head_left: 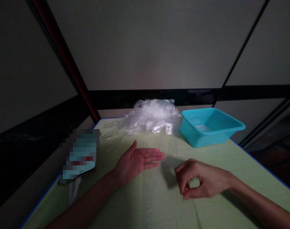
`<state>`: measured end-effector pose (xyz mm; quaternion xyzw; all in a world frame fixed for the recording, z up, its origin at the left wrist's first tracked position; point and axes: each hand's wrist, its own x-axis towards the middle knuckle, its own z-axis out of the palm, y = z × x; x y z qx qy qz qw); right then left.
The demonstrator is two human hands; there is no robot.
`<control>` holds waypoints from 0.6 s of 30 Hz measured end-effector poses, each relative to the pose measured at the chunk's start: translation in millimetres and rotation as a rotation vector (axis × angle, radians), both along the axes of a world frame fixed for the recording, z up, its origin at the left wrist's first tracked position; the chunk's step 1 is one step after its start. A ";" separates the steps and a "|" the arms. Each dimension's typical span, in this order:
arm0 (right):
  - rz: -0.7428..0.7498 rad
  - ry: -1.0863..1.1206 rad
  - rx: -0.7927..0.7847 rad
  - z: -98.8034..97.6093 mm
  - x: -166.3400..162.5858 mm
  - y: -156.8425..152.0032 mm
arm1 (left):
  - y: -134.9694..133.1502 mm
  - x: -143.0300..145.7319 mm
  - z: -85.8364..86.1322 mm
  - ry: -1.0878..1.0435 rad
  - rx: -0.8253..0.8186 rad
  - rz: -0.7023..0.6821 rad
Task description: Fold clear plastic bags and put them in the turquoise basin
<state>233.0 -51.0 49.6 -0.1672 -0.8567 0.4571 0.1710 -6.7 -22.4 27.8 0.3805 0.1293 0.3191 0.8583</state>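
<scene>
L hand point(137, 162) open flat, holds nothing. R hand point(199, 181) curled, thumb to fingertip; grip on clear film point(168, 148) btwn them unclear. Plastic pile point(151, 117) behind, beside teal basin point(211, 125). Prob. best: pinch lightly.

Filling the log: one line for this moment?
left hand open | right hand pinched, contents unclear | plastic pile, basin beyond | green table

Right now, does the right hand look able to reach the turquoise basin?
Probably yes. The turquoise basin stands beyond the right hand on the same side of the table, and only bare green surface seems to lie between them; the plastic pile sits further left.
</scene>
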 end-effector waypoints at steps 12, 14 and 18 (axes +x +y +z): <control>0.418 -0.298 0.007 -10.3 0.4 -12.5 | 1.1 12.0 -16.5 0.114 -0.019 -0.100; 0.439 -0.323 0.060 -10.0 -3.7 -15.4 | 1.9 10.9 -14.9 0.098 -0.028 -0.108; 0.442 -0.368 0.072 -7.3 -5.9 -20.5 | 2.8 8.4 -11.0 0.030 -0.051 -0.082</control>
